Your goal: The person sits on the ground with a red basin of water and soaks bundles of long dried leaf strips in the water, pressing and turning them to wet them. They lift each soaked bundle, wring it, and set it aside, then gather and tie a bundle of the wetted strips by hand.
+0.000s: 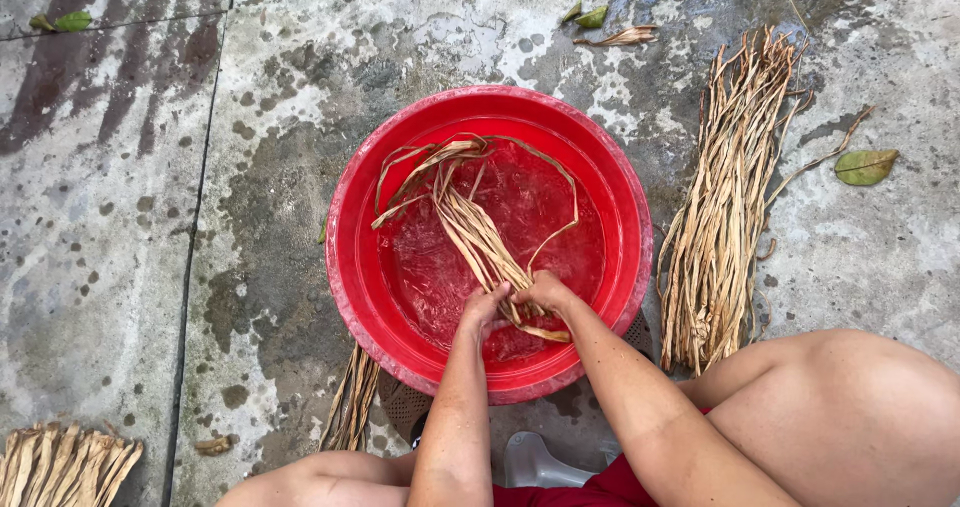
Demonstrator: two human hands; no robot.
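Tan, dried fibre strips (478,229) lie wet in the red plastic basin (352,267), gathered into 1 loose hank. The hank's long axis runs on a diagonal, from my hands at the near side of the basin up and to the left toward the far rim, where the free ends fan out and curl back in 2 or 3 loops across the water.

Both my hands meet at the near end of the hank, touching each other. My left hand (484,307) is closed around the strips, fingers curled over them, thumb side toward the right hand. My right hand (543,291) is likewise closed on the same bunch, just beside the left and slightly further in; a few short ends poke out below it toward the near rim. Neither hand is nearer in any useful sense: both grip the same end, so the whole free length lies away from me, up-left.

The basin sits on wet, stained concrete (120,217) directly in front of my knees. To its right, well apart from my hands, a long dry bundle of strips (725,207) lies on the ground, its axis roughly straight away from me. Under the basin's near-left edge another small bundle (352,399) sticks out. A third bundle (62,463) lies at the far left corner. Scattered leaves (865,166) lie on the slab.
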